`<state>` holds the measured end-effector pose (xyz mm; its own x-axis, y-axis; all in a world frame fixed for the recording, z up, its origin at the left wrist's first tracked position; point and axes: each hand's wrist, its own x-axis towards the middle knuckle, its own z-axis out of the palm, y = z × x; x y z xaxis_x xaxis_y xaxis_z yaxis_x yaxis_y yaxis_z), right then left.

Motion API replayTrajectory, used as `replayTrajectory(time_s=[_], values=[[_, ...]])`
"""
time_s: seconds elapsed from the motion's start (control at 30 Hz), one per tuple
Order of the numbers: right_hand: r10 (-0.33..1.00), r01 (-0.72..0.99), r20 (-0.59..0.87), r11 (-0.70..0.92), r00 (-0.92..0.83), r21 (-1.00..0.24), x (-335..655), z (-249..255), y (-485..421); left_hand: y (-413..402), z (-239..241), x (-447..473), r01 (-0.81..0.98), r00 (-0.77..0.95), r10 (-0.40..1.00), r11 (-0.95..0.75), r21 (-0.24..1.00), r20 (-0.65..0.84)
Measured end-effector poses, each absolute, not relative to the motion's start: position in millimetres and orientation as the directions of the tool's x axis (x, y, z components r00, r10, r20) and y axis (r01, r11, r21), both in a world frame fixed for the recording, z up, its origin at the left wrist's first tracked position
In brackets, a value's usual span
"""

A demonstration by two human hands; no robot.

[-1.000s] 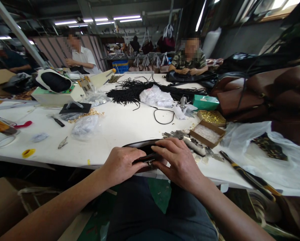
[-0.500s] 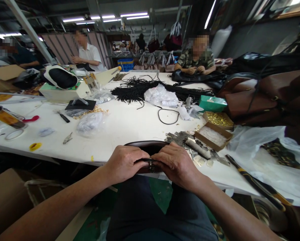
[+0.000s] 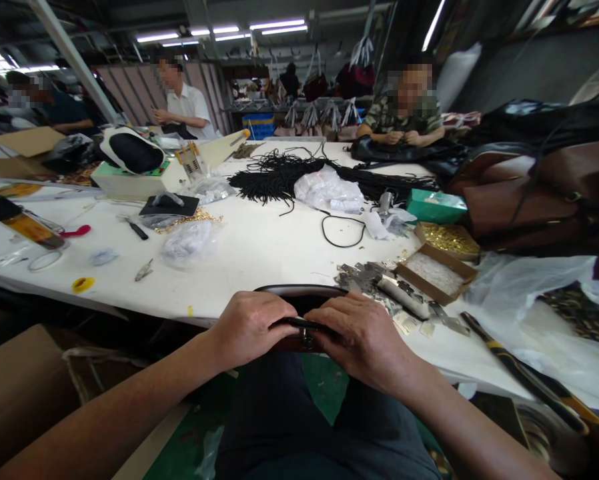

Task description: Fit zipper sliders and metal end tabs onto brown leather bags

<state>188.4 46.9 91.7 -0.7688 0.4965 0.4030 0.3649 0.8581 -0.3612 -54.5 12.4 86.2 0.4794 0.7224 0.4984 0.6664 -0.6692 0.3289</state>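
A dark brown bag (image 3: pixel 289 343) is held at the table's front edge, above my lap. Its mouth gapes toward the far side, with the back rim (image 3: pixel 304 289) raised. My left hand (image 3: pixel 252 328) pinches the near rim from the left, thumb below and fingers over the top. From the right, my right hand (image 3: pixel 357 337) grips the same rim, fingers on top. Between the two hands a small metal clasp (image 3: pixel 306 338) shows on the bag's front. The lower part of the bag is mostly hidden by my hands.
Right of the bag lie metal plates (image 3: pixel 364 277), a box of clear pieces (image 3: pixel 437 273) and long-handled pliers (image 3: pixel 524 373). Black cords (image 3: pixel 269 177) and a plastic bag (image 3: pixel 329 190) lie farther back. A co-worker (image 3: pixel 404 113) sits across the table.
The view has shifted slightly, so the table things sit a little farther right. The near rim between my hands shows more of its edge now; both hands keep their grip.
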Motion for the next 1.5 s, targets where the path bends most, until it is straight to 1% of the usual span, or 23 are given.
replayTrajectory(time_s=[0.13, 0.33, 0.43, 0.5, 0.6, 0.7, 0.8, 0.93, 0.97, 1.03, 1.1, 1.17, 1.23, 1.33, 1.4, 1.5], values=[[0.514, 0.404, 0.341, 0.847, -0.787, -0.346, 186.8, 96.8, 42.8, 10.1, 85.1, -52.7, 0.652, 0.501, 0.682, -0.702, 0.286, 0.533], [0.516, 0.41, 0.41, 0.853, -0.752, -0.323, 184.4, 89.3, 40.9, 8.3, 81.8, -53.7, 0.632, 0.518, 0.649, -0.729, 0.263, 0.557], [0.519, 0.407, 0.42, 0.851, -0.744, -0.331, 184.7, 85.8, 42.7, 8.0, 83.3, -55.9, 0.66, 0.505, 0.692, -0.695, 0.286, 0.515], [0.54, 0.4, 0.427, 0.835, -0.725, -0.377, 186.1, 84.9, 45.1, 8.5, 86.7, -57.9, 0.672, 0.49, 0.736, -0.66, 0.334, 0.468], [0.597, 0.35, 0.427, 0.774, -0.679, -0.527, 189.0, 86.3, 49.3, 9.5, 95.3, -60.1, 0.669, 0.459, 0.812, -0.583, 0.461, 0.362], [0.661, 0.288, 0.389, 0.677, -0.642, -0.677, 189.5, 91.5, 52.7, 10.3, 107.8, -59.9, 0.659, 0.381, 0.902, -0.419, 0.625, 0.203], [0.714, 0.247, 0.348, 0.586, -0.607, -0.772, 185.9, 99.6, 55.9, 12.6, 121.6, -59.0, 0.623, 0.328, 0.941, -0.283, 0.729, 0.086], [0.756, 0.232, 0.25, 0.468, -0.605, -0.853, 180.4, 108.2, 59.1, 18.2, 135.4, -60.9, 0.575, 0.281, 0.958, -0.12, 0.809, -0.057], [0.769, 0.238, 0.257, 0.466, -0.585, -0.852, 179.6, 109.0, 58.7, 19.3, 137.3, -62.0, 0.561, 0.277, 0.956, -0.084, 0.823, -0.091], [0.805, 0.265, 0.356, 0.517, -0.475, -0.814, 178.7, 108.6, 54.7, 20.4, 139.6, -64.1, 0.521, 0.276, 0.952, -0.031, 0.853, -0.133], [0.806, 0.3, 0.505, 0.586, -0.307, -0.753, 178.0, 106.0, 45.5, 19.7, 140.4, -65.7, 0.474, 0.281, 0.948, -0.003, 0.88, -0.148], [0.782, 0.324, 0.586, 0.622, -0.212, -0.713, 176.3, 102.0, 32.2, 17.5, 141.2, -65.8, 0.448, 0.287, 0.947, 0.002, 0.894, -0.146], [0.782, 0.349, 0.582, 0.622, -0.224, -0.701, 172.8, 97.3, 18.4, 14.1, 142.6, -63.7, 0.461, 0.285, 0.949, -0.01, 0.887, -0.137], [0.807, 0.376, 0.522, 0.59, -0.275, -0.714, 164.7, 90.4, 4.3, 7.3, 146.5, -56.7, 0.528, 0.264, 0.96, -0.064, 0.847, -0.092], [0.822, 0.356, 0.514, 0.569, -0.245, -0.741, 158.6, 86.7, 0.4, 2.0, 149.7, -51.1, 0.57, 0.258, 0.965, -0.121, 0.813, -0.037], [0.839, 0.281, 0.525, 0.543, -0.143, -0.791, 151.6, 83.4, -2.4, -6.2, 154.5, -44.0, 0.614, 0.256, 0.966, -0.191, 0.766, 0.035]])
